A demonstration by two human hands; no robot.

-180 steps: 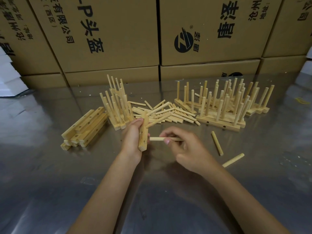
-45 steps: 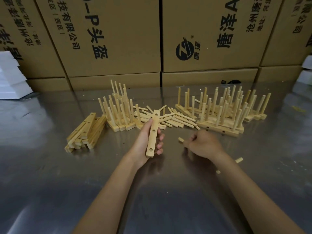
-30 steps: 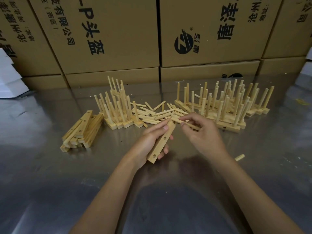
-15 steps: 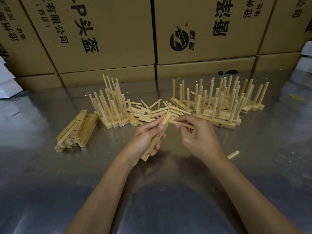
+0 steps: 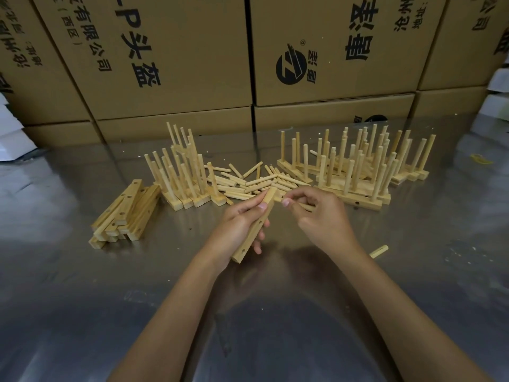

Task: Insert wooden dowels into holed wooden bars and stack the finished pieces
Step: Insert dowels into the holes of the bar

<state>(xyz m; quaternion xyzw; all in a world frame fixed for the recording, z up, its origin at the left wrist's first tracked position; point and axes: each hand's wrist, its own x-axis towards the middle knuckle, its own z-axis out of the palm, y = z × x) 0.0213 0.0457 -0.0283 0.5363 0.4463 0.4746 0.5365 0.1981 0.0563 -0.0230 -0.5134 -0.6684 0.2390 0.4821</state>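
Many pale dowelled wooden bars (image 5: 355, 186) are stacked, several unfilled holed bars (image 5: 125, 213) remain; one bar (image 5: 254, 226) is gripped by the left hand (image 5: 237, 227), a dowel (image 5: 304, 206) pinched by the right hand (image 5: 319, 216).

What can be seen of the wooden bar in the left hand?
The wooden bar is a pale, square-edged strip of light wood with two round holes showing on its lower half. It is held off the table, tilted, far end toward the loose dowels. The left hand grips its middle; no dowel is seated in it yet.
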